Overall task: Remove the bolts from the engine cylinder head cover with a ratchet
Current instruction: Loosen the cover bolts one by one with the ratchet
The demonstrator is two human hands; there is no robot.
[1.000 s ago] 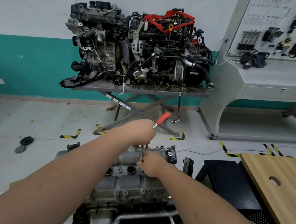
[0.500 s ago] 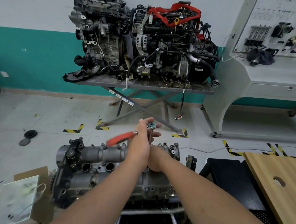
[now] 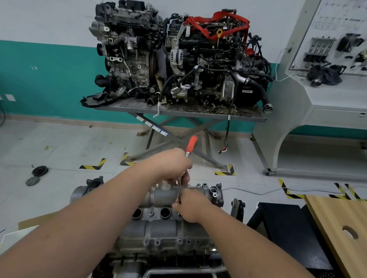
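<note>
While the left hand (image 3: 172,164) stays wrapped around the ratchet (image 3: 186,160) near its head, fingers curled on the metal shank, the red handle (image 3: 192,144) sticks up and away past the knuckles. Right hand (image 3: 190,206) pinches low on the extension bar (image 3: 179,191), steadying it where it meets the cylinder head cover (image 3: 162,225); socket and bolt are hidden under the fingers, can't tell seating. Cover sits low centre on the near engine, far edge under both hands.

Judgement: mid-loosening on a far-edge bolt. To do it well, keep the bar square to the bolt with the right hand, press down lightly, swing in short arcs, don't let the socket cock off.

Versus half a second ago: handle pointed left and low, now it points up-right, so a swing was made. Camera view also shifted, engine sits lower in view.
</note>
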